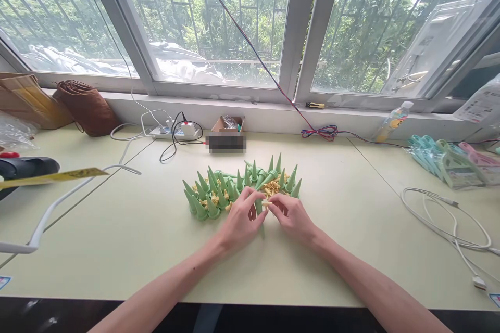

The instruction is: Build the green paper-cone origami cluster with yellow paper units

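My left hand (246, 214) is closed around a green plastic spike (260, 207), whose thin tip points down toward the table. Close against it, my right hand (291, 215) pinches a small yellow plastic piece (267, 204) between thumb and fingertips, at the side of the spike. Just beyond my hands stand many more green cone-shaped spikes (201, 211), most upright on their wide ends. A few green ones lie on their sides at the back. A heap of small yellow pieces (274, 185) lies among the spikes on the right, with others scattered on the left.
On the pale table (156, 250), a power strip (175, 131) and small open box (230, 124) sit at the back. A bottle (394, 120), packaged scissors (449, 161) and a coiled white cable (441, 218) are right. A brown pouch (86, 106) and white lamp arm (58, 208) are left.
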The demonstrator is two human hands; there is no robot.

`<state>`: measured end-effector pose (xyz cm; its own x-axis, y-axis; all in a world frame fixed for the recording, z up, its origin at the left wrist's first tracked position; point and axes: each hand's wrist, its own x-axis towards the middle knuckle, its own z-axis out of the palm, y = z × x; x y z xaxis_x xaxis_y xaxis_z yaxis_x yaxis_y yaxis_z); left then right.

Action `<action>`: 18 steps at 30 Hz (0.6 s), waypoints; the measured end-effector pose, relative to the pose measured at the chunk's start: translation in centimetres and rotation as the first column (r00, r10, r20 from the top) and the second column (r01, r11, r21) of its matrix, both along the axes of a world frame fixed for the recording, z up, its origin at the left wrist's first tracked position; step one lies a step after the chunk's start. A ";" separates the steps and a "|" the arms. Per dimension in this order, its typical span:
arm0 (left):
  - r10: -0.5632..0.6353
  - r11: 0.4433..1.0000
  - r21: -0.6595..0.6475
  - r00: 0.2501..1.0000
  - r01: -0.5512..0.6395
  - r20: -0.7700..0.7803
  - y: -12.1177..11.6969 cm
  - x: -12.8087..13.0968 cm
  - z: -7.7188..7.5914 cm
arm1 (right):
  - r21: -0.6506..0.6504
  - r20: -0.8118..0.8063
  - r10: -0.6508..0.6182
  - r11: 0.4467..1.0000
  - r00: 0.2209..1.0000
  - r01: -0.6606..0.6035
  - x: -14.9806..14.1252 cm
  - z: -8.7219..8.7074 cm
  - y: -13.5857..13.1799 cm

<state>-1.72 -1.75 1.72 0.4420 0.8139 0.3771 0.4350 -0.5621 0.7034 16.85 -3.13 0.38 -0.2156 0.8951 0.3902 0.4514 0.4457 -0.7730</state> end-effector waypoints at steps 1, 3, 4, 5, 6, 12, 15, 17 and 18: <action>0.001 1.000 0.000 1.000 -0.001 0.000 0.0 0.0 0.0 | -0.003 0.005 -0.002 1.000 1.000 0.002 0.0 0.0 0.0; 0.001 1.000 -0.002 1.000 -0.001 0.002 0.0 0.0 0.0 | -0.011 0.005 -0.006 1.000 1.000 0.006 0.0 -0.1 0.1; 0.001 1.000 -0.003 1.000 -0.001 0.004 0.0 0.0 0.0 | -0.015 -0.001 -0.008 1.000 1.000 0.008 0.0 -0.1 0.1; 0.002 1.000 -0.004 1.000 -0.002 0.006 0.0 0.0 0.0 | -0.018 -0.007 -0.007 1.000 1.000 0.007 0.0 -0.2 0.1; 0.002 1.000 -0.004 1.000 -0.002 0.007 0.0 0.0 0.0 | -0.019 -0.011 -0.005 1.000 1.000 0.005 0.0 -0.2 0.1; 0.003 1.000 -0.014 1.000 -0.003 -0.002 0.0 0.0 0.0 | -0.008 -0.003 0.004 1.000 1.000 -0.004 0.0 -0.1 -0.1; 0.001 1.000 -0.023 1.000 -0.001 -0.007 -0.1 -0.1 0.0 | -0.015 0.005 0.004 1.000 1.000 -0.004 0.0 0.0 0.0; -0.002 1.000 -0.024 1.000 0.002 -0.010 -0.1 -0.1 0.0 | -0.025 0.011 0.005 1.000 1.000 -0.005 0.0 0.0 0.0; -0.004 1.000 -0.024 1.000 0.004 -0.011 -0.1 -0.1 0.0 | -0.030 0.009 0.004 1.000 1.000 -0.004 0.0 0.0 0.0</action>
<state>-1.78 -1.81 1.70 0.4493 0.8207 0.3529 0.4404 -0.5472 0.7118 16.86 -3.10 0.37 -0.2223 0.9057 0.3610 0.4564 0.4239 -0.7823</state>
